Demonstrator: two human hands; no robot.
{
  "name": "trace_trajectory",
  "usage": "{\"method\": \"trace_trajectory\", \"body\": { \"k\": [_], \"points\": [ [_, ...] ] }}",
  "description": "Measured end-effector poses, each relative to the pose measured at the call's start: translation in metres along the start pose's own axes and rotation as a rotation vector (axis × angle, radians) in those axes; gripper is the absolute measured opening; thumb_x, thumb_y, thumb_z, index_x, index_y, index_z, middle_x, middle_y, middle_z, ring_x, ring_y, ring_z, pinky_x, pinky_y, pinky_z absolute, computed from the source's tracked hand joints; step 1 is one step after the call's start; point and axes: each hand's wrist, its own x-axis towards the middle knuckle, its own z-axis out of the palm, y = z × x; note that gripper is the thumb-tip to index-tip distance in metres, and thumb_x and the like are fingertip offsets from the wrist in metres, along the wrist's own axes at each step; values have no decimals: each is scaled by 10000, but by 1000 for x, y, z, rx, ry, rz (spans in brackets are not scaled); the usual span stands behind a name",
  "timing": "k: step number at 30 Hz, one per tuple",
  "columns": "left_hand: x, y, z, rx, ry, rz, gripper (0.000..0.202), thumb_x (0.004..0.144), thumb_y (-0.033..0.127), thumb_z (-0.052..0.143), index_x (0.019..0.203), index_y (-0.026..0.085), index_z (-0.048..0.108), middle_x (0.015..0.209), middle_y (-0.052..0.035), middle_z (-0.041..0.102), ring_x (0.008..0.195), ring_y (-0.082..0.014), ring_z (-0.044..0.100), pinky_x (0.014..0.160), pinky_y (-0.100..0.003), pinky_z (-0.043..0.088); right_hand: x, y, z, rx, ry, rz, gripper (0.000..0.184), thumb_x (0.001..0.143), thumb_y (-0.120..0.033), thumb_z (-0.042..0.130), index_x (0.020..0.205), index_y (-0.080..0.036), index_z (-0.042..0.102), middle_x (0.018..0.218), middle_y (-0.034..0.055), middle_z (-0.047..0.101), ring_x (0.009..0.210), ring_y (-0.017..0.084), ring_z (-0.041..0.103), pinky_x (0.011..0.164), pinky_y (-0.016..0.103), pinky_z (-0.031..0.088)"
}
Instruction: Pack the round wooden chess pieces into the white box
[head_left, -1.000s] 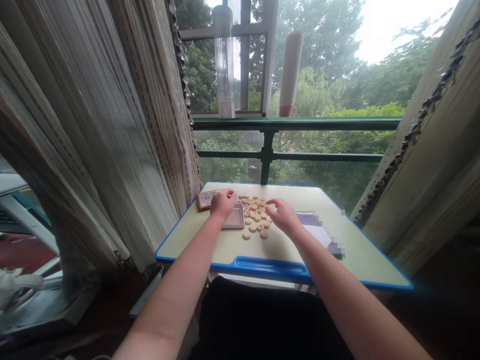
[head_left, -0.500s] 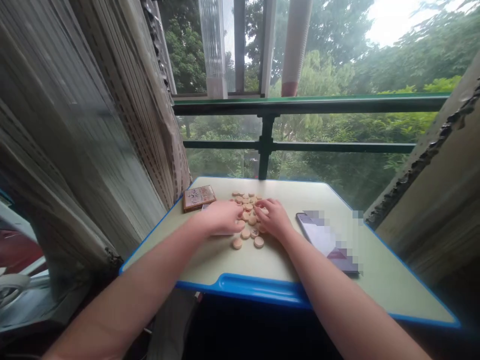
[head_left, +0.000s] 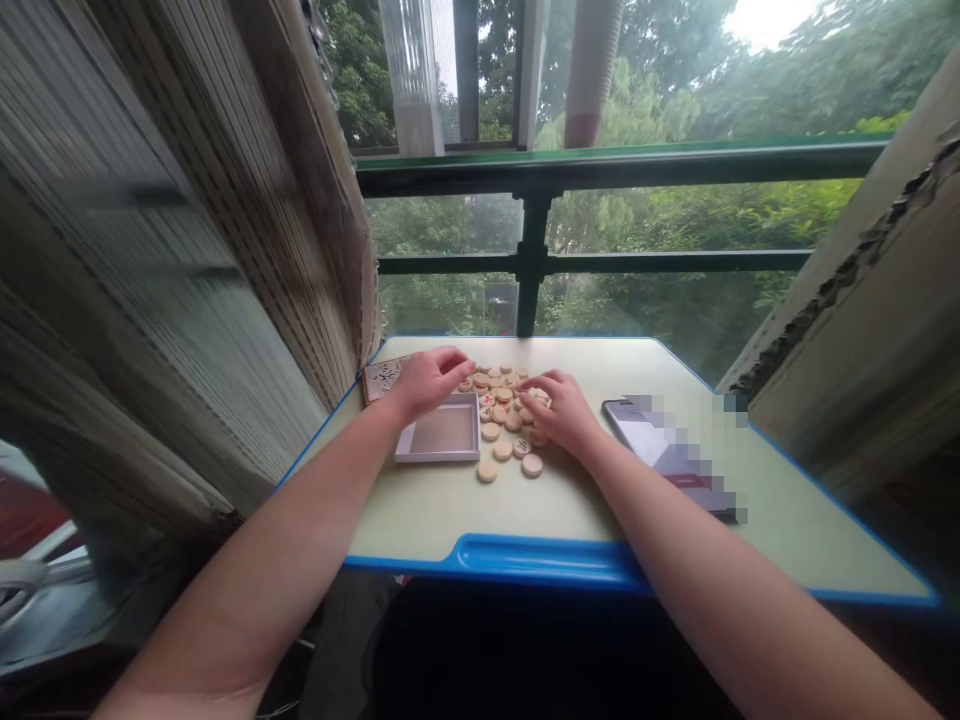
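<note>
Several round wooden chess pieces [head_left: 504, 428] lie in a loose heap on a small table [head_left: 450, 505] with a blue rim. My left hand [head_left: 424, 380] reaches over the far edge of an empty shallow box [head_left: 441, 437], its fingers curled at the heap's left side. My right hand [head_left: 559, 408] rests on the heap's right side with the fingers bent over some pieces. Whether either hand holds a piece is hidden. The box lid [head_left: 381, 377], printed with characters, lies behind the left hand.
A phone [head_left: 667, 455] lies on the table to the right of my right hand. Curtains hang close on the left [head_left: 187, 250] and right [head_left: 885, 290]. A green railing [head_left: 600, 160] and a window stand behind the table.
My left hand has drawn back from the heap toward the far left, which uncovers the empty box. The right hand stays on the pieces. The view has tilted further down.
</note>
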Motion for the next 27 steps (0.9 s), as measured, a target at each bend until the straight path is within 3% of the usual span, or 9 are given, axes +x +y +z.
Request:
{"method": "trace_trajectory", "body": {
  "k": [6, 8, 10, 12, 16, 22, 27],
  "points": [
    [3, 3, 3, -97, 115, -3, 384, 776, 468, 437, 642, 147, 597, 513, 19, 510, 526, -104, 477, 524, -222, 367, 19, -31, -6, -81, -26, -11, 216, 793, -270, 472, 818, -179, 666, 767, 44, 632, 773, 163, 536, 711, 257, 379],
    [4, -2, 3, -89, 156, -24, 390, 774, 465, 430, 584, 154, 570, 478, 33, 469, 495, -96, 450, 508, -220, 352, 26, -44, -6, -64, -38, -5, 226, 789, -284, 474, 883, -187, 655, 771, 33, 643, 713, 144, 545, 644, 236, 372],
    [6, -9, 3, -76, 190, -62, 393, 767, 468, 433, 549, 160, 543, 459, 42, 437, 472, -92, 431, 491, -220, 338, 28, -50, -3, -58, 30, -8, 271, 823, -300, 418, 923, -187, 643, 762, 32, 641, 684, 133, 548, 620, 226, 366],
    [7, -15, 3, -78, 197, -93, 410, 761, 480, 434, 509, 165, 505, 437, 46, 400, 451, -90, 410, 473, -221, 322, 26, -48, 3, -153, -26, -64, 248, 805, -314, 445, 868, -203, 657, 723, 28, 637, 670, 142, 546, 601, 232, 350],
    [11, -25, -5, -128, 148, -126, 433, 728, 518, 476, 470, 171, 451, 411, 55, 333, 412, -79, 336, 434, -223, 273, 21, -35, 10, -185, -103, -15, 268, 787, -384, 469, 890, -227, 660, 690, 13, 635, 616, 136, 534, 550, 229, 321],
    [12, -35, -24, -93, 258, -153, 457, 746, 523, 455, 456, 170, 439, 399, 56, 298, 411, -72, 287, 442, -229, 243, 24, -34, 5, -151, -92, 43, 277, 798, -364, 434, 911, -231, 648, 689, 7, 640, 598, 130, 525, 527, 228, 304],
    [14, -29, -33, -138, 371, -146, 435, 761, 525, 438, 504, 175, 464, 426, 45, 338, 435, -84, 328, 468, -228, 287, 25, -35, 4, -243, -171, -17, 290, 793, -381, 444, 944, -245, 651, 739, 21, 649, 620, 144, 528, 530, 234, 304]
  ]
}}
